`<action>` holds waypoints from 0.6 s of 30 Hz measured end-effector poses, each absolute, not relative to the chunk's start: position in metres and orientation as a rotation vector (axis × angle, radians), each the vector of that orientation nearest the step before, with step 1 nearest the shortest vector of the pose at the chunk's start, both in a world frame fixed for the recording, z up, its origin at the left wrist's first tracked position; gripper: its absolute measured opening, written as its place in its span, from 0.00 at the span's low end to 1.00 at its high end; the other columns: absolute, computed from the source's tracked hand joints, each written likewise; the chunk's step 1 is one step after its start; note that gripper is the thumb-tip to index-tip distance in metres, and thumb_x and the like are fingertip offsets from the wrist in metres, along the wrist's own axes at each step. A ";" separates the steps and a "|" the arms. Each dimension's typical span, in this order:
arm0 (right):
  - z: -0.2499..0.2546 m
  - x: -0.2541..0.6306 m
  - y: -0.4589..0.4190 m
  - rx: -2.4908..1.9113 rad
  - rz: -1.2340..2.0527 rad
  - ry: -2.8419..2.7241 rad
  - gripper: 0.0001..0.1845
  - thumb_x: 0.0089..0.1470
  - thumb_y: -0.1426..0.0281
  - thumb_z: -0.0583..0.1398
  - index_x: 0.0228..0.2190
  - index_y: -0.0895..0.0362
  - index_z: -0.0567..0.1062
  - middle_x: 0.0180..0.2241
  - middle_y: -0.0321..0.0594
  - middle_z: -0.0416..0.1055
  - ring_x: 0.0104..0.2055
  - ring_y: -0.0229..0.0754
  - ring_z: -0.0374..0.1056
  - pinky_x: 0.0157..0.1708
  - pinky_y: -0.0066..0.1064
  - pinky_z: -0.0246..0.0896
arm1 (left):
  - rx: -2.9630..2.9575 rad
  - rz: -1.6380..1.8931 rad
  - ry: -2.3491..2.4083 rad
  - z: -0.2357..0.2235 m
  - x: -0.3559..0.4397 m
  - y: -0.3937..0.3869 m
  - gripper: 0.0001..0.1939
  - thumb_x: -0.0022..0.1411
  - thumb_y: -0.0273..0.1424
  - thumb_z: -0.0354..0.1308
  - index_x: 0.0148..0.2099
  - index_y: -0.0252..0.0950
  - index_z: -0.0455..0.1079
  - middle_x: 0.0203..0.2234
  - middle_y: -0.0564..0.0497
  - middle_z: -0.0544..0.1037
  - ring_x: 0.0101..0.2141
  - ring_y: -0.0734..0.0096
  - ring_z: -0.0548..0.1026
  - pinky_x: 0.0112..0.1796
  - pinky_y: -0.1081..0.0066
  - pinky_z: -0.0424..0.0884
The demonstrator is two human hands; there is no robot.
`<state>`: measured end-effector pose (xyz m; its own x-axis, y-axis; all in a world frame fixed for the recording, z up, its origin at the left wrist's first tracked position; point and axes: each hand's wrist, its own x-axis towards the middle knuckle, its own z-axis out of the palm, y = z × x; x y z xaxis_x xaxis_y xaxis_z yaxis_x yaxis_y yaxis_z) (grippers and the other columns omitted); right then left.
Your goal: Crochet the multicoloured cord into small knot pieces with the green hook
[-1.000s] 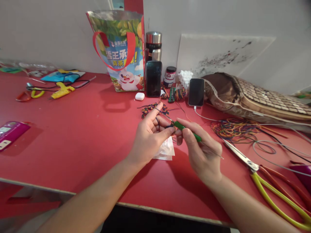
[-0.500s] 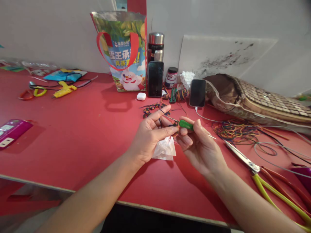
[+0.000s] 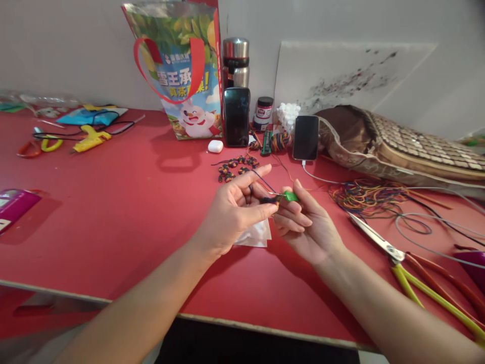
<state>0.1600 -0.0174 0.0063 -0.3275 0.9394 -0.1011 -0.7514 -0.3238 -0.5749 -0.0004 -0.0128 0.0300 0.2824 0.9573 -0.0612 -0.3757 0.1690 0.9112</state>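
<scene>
Head view: above a red table (image 3: pixel 151 227), the left hand (image 3: pixel 235 211), half curled, pinches a dark yarn piece (image 3: pixel 268 200); the right (image 3: pixel 307 227), loosely closed, holds a green-handled tool (image 3: pixel 291 196) beside it, where an evenly taut strand (image 3: pixel 262 179) should help most

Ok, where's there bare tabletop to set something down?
The widest bare stretch of red table lies between the purple object at far left and the left hand. A smaller patch lies between the forearms. Crowded: beyond the hands, around the knotted strand, and right, with tangled threads and scissors.
</scene>
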 end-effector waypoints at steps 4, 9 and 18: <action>0.011 0.164 -0.017 -0.605 1.879 -0.490 0.18 0.61 0.61 0.70 0.24 0.58 0.80 0.14 0.23 0.57 0.14 0.25 0.33 0.10 0.15 0.44 | 1.001 1.067 0.748 0.032 -0.001 -0.014 0.30 0.49 0.23 0.75 0.56 0.37 0.79 0.30 0.56 0.76 0.29 0.77 0.71 0.32 0.73 0.67; 0.012 0.172 -0.016 -0.682 1.807 -0.609 0.19 0.53 0.61 0.75 0.21 0.59 0.78 0.14 0.24 0.58 0.13 0.24 0.35 0.10 0.16 0.43 | 1.096 1.036 0.762 0.033 -0.001 -0.015 0.32 0.50 0.24 0.74 0.58 0.34 0.77 0.31 0.55 0.76 0.29 0.77 0.70 0.30 0.74 0.66; 0.019 0.175 -0.017 -0.850 1.526 -0.664 0.20 0.40 0.58 0.80 0.22 0.60 0.84 0.12 0.27 0.61 0.11 0.22 0.43 0.12 0.19 0.40 | 1.177 1.027 0.842 0.039 -0.002 -0.017 0.32 0.51 0.23 0.70 0.60 0.33 0.76 0.29 0.57 0.72 0.26 0.80 0.66 0.28 0.75 0.65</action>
